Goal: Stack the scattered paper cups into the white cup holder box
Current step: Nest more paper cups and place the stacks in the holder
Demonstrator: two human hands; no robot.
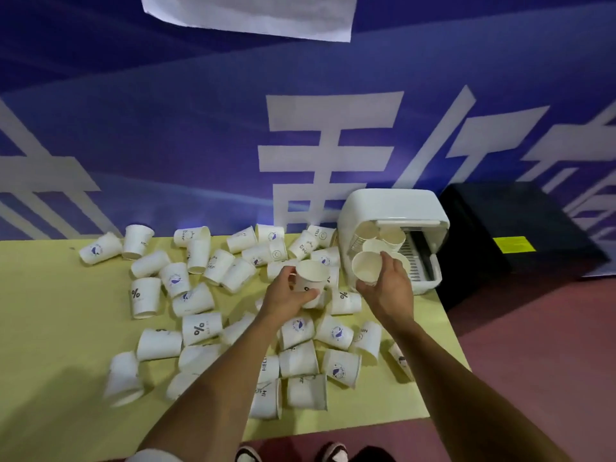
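Cups (201, 328) scattered on yellow table (50, 311): several dozen, overlap defeats exact count, some hidden under arms (233, 355). Legible prints: "%", "HEL…"; other logos blurred. Left hand (286, 295) curled round one upright cup (311, 273). Right hand (388, 288) grips second cup (365, 268), tilted, at mouth of box (390, 208), table's right rear. Perhaps three stacks inside, dim.

left hand (286, 295), right hand (388, 288): bare | sleeve (153, 456): white | shoes (248, 455): black-and-white

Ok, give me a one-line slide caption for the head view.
Left hand holds a cup, right hand another cup at the white holder box, scattered cups on the yellow table.
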